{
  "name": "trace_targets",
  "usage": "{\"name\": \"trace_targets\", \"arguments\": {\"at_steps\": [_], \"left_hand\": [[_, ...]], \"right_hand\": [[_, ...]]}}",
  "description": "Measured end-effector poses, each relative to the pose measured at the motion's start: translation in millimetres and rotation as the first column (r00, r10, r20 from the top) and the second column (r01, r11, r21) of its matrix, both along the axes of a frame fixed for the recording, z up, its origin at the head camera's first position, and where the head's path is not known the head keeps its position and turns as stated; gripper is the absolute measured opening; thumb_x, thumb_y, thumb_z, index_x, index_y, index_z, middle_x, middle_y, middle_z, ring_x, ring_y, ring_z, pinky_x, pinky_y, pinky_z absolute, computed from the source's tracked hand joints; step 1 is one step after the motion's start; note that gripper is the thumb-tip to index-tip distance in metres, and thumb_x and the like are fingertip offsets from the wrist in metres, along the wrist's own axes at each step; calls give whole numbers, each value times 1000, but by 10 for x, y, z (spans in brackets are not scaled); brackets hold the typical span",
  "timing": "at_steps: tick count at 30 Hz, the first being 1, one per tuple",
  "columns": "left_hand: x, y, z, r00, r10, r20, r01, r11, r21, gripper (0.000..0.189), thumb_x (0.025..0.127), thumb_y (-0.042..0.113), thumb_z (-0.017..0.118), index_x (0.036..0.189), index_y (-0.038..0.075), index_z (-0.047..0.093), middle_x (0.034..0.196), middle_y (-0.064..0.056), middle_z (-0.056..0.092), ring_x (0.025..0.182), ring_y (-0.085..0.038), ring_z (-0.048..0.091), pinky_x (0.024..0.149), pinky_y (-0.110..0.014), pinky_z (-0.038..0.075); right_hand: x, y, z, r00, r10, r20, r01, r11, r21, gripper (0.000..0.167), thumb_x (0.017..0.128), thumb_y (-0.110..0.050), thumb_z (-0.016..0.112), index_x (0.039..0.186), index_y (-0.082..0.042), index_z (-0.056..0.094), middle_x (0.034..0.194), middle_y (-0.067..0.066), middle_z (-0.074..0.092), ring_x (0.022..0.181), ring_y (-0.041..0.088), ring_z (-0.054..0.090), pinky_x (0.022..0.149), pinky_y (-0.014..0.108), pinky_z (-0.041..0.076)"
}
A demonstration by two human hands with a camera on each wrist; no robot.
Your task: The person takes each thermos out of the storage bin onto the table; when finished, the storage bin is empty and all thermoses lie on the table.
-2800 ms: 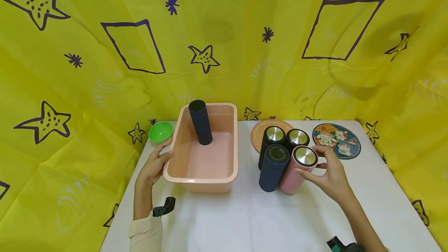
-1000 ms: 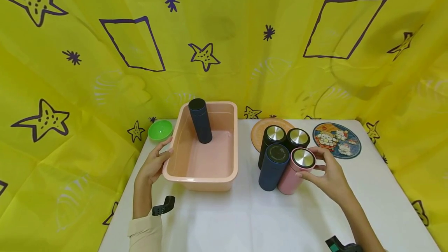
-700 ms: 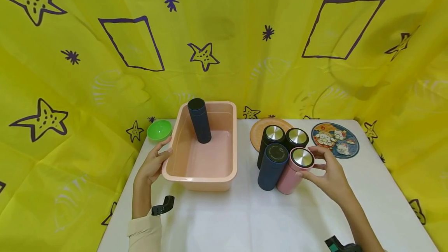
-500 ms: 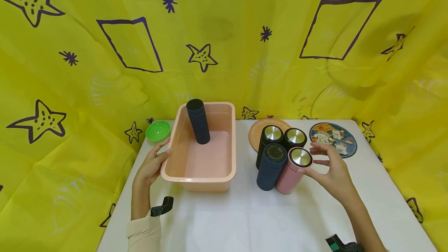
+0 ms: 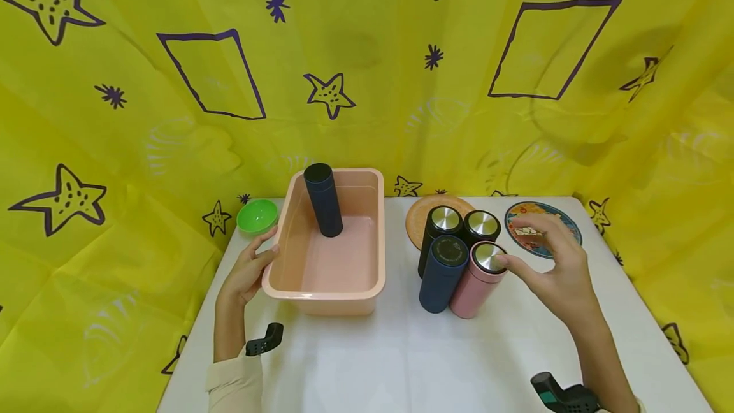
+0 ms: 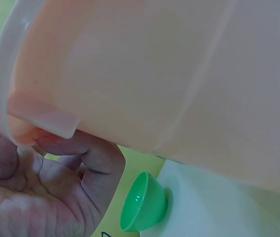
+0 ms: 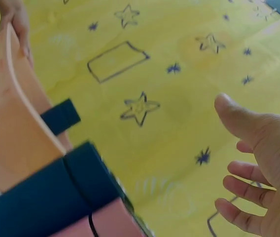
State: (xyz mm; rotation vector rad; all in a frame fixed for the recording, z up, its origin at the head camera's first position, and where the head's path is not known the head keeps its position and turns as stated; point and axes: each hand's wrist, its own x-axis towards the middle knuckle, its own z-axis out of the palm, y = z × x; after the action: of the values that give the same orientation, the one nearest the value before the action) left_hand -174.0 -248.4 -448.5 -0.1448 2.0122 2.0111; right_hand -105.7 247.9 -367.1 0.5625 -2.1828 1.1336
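On the left, a peach plastic basin [image 5: 344,295] has a dark navy thermos [image 5: 325,206] standing in it. My left hand [image 5: 248,273] holds the basin's left rim, fingers curled beneath it in the left wrist view. To the right, a pink thermos [image 5: 474,290] with a silver-topped lid stands against a navy thermos [image 5: 438,282], with two black thermoses [image 5: 425,246] behind. Beside the pink thermos is my right hand [image 5: 564,273], thumb and fingers spread apart. The right wrist view shows nothing between those fingers and a gap to the thermoses.
A green bowl [image 5: 256,217] sits left of the basin. Behind the thermoses lies a round orange mat [image 5: 417,218], and a blue patterned mat [image 5: 564,215] is farther right, partly covered by my right hand. Yellow cloth [image 5: 390,132] surrounds the white table [image 5: 367,362].
The pink thermos has shifted slightly left against the navy one. My right hand has let go of it, spread its fingers and moved right. The left hand stays on the basin.
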Motion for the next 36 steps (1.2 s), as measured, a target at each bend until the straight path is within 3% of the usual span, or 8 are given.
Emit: {"name": "trace_targets", "arguments": {"at_steps": [7,13,19,25,30,36], "left_hand": [[-9,-19,-23,1000,-4,-3,4,1000,-9,60,104,22,48,157,20,20,140,-30,47,93,-19,70,77,-36,59],[-19,-7,-18,1000,-5,1,5,1000,0,61,103,23,48,157,21,20,144,-31,42,97,-20,69,80,-38,59],[-14,-1,-12,1000,-8,11,8,1000,2,61,103,23,48,157,21,19,147,-33,37,98,-19,68,81,-37,58],[-6,0,-15,1000,-8,2,8,1000,10,60,104,23,48,157,21,20,147,-33,37,98,-19,69,81,-38,58],[1,17,-25,1000,-5,11,5,1000,16,61,103,23,49,157,20,20,146,-33,38,98,-19,68,80,-38,58],[-8,4,-24,1000,-6,-5,6,1000,4,60,104,22,48,157,19,20,147,-33,37,99,-19,68,82,-38,58]], "right_hand": [[-16,-320,105,985,163,-50,-166,984,-60,62,61,13,84,118,10,60,120,23,60,116,11,57,94,16,49],[-95,-616,142,960,278,-27,-279,954,-113,68,62,17,81,125,8,56,125,23,59,119,14,58,91,22,53],[-168,-889,104,936,339,93,-330,939,-101,72,70,8,82,134,-3,52,134,15,54,122,10,55,93,29,54],[-326,-1170,14,903,371,216,-360,929,-91,69,79,-8,81,139,-11,48,138,6,53,126,20,54,95,34,53],[-420,-1383,-112,866,413,280,-398,910,-111,68,83,-17,79,141,-13,44,141,5,50,127,23,52,96,35,53],[-595,-1621,-211,839,423,342,-411,905,-110,71,85,-23,77,145,-16,39,140,6,48,128,24,51,97,37,52]]}}
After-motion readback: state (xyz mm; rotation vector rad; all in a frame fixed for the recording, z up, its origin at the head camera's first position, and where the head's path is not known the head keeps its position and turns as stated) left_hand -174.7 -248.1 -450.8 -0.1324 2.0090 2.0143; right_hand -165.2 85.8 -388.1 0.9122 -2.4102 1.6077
